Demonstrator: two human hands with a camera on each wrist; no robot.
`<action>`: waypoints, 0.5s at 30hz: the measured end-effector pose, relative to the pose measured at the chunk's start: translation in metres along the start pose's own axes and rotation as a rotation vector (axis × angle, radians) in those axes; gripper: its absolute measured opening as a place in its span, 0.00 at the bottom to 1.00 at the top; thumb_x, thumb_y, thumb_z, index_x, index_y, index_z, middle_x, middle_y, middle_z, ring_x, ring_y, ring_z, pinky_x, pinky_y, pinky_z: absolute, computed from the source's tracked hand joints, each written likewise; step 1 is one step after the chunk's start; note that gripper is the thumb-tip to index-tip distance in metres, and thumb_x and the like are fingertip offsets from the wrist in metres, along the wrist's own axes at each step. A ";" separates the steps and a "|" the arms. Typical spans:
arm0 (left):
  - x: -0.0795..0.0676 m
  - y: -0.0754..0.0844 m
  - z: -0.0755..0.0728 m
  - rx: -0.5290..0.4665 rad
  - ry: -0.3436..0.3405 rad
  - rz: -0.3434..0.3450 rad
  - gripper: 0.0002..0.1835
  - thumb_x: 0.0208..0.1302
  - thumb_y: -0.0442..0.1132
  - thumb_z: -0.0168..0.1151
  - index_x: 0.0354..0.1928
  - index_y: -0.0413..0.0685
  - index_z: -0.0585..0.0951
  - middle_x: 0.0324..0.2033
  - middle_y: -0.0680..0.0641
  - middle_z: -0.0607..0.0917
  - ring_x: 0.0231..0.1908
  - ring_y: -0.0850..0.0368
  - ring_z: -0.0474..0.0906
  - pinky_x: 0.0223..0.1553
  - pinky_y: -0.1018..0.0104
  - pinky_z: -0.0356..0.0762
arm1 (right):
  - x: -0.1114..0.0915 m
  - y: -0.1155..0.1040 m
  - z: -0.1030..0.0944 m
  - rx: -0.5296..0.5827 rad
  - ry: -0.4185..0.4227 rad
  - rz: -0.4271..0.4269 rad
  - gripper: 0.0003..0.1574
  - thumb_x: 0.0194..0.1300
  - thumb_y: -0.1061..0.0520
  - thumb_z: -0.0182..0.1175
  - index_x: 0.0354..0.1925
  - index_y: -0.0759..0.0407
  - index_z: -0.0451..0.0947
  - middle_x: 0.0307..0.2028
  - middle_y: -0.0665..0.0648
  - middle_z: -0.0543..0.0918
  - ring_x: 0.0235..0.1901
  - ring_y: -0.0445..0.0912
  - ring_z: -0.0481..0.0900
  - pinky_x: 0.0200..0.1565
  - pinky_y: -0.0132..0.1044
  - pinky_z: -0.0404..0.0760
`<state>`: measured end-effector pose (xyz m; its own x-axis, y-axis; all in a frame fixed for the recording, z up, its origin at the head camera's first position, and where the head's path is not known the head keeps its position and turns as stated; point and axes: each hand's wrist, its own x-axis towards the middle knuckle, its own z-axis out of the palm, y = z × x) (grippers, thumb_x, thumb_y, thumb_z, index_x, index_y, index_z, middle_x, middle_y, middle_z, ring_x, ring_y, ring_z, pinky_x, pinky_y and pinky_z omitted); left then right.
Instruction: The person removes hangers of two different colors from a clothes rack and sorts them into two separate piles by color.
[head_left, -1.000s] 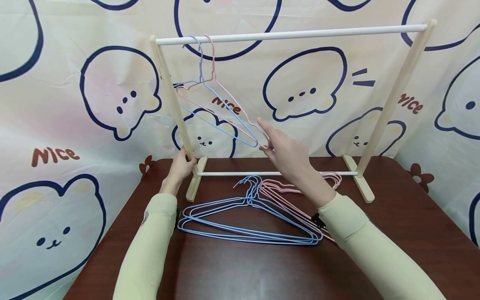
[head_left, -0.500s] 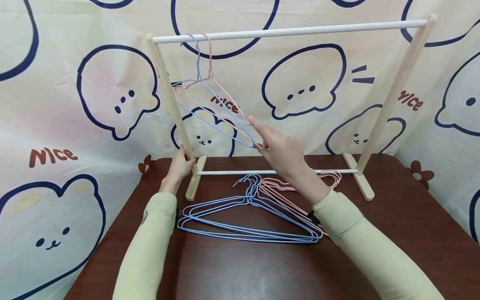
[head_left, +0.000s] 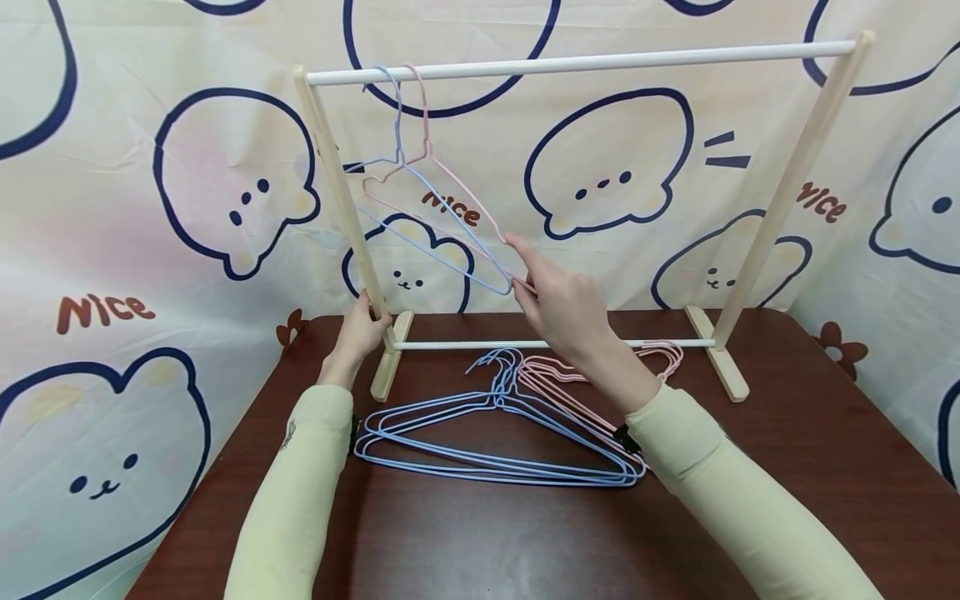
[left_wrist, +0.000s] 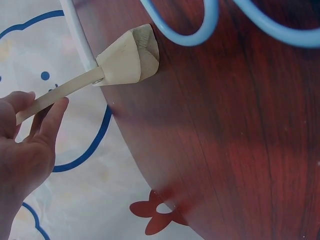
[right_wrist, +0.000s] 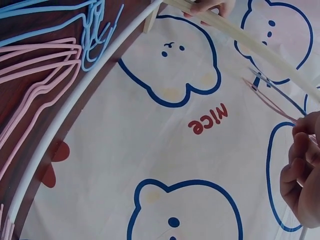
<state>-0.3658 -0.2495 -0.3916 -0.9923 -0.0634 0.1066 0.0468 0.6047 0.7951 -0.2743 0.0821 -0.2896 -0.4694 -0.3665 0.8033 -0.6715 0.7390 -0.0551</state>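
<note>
A pink hanger and a blue hanger hang side by side from the white top rail, near its left end. My right hand pinches the lower right corner of the pink one, index finger along its sloping arm; the blue hanger's corner lies right at the thumb. In the right wrist view, that hand has its fingers curled at the hangers' ends. Low on the rack's left wooden post, my left hand grips the wood, thumb and fingers on either side.
Several blue hangers lie stacked on the brown table in front of the rack. Several pink hangers lie behind and partly under them. The right post and the lower rail frame the space. A patterned cloth hangs behind.
My right hand has shifted slightly left with the pink hanger's corner, and the hanger has turned a little, its far left end moving right. The left hand keeps its grip on the post.
</note>
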 end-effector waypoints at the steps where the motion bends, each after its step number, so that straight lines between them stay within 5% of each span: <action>1: 0.000 0.000 0.000 0.001 0.001 0.000 0.34 0.74 0.33 0.49 0.77 0.43 0.49 0.66 0.28 0.68 0.64 0.33 0.70 0.61 0.40 0.73 | 0.000 0.001 -0.001 -0.002 0.013 -0.002 0.32 0.68 0.55 0.60 0.68 0.52 0.68 0.25 0.52 0.85 0.12 0.41 0.68 0.13 0.33 0.60; 15: 0.000 0.000 0.001 0.029 -0.003 -0.001 0.31 0.73 0.35 0.50 0.74 0.41 0.54 0.61 0.28 0.72 0.60 0.34 0.74 0.58 0.41 0.76 | -0.007 0.011 -0.016 0.034 0.148 -0.014 0.31 0.64 0.61 0.60 0.65 0.58 0.71 0.19 0.52 0.79 0.10 0.40 0.64 0.13 0.32 0.59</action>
<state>-0.3655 -0.2489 -0.3921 -0.9927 -0.0613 0.1041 0.0429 0.6272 0.7777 -0.2692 0.1018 -0.2857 -0.3716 -0.2872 0.8828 -0.6976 0.7138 -0.0614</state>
